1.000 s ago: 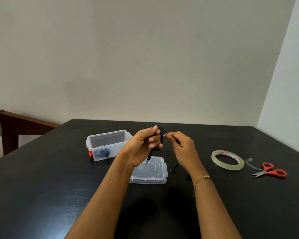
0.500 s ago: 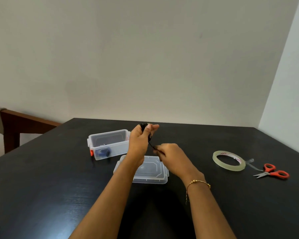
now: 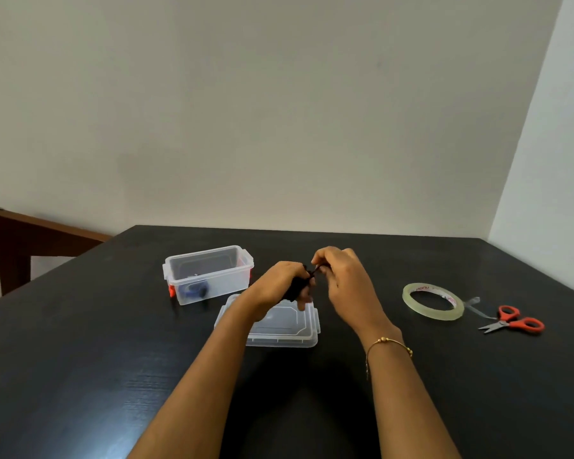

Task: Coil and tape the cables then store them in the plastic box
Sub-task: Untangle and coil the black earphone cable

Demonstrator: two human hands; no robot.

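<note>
Brown wood of a chair point(image 3: 30, 233) shows at the far left edge, beside the black desk point(image 3: 80, 359). On the desk, left of centre, stands a clear plastic box point(image 3: 209, 274) with its top open; a small dark and blue item lies in its bottom, too small to tell apart, and an orange clip shows at its left end. Just in front and to the right of the box lies its clear lid point(image 3: 279, 326), flat on the desk.

Above the lid, the left hand point(image 3: 280, 286) is curled round a bundle of black cable point(image 3: 295, 289), which sits in its grip and off the desk. Touching it from the right, the right hand point(image 3: 342, 279) pinches a strand of the same cable between thumb and fingertips at the top of the bundle. A thin gold bracelet point(image 3: 390, 344) circles the right wrist.

Further right, well apart from the hands, a roll of clear tape point(image 3: 433, 301) lies flat, a loose tail of tape trailing toward small orange-handled scissors point(image 3: 514, 323) near the right edge.
</note>
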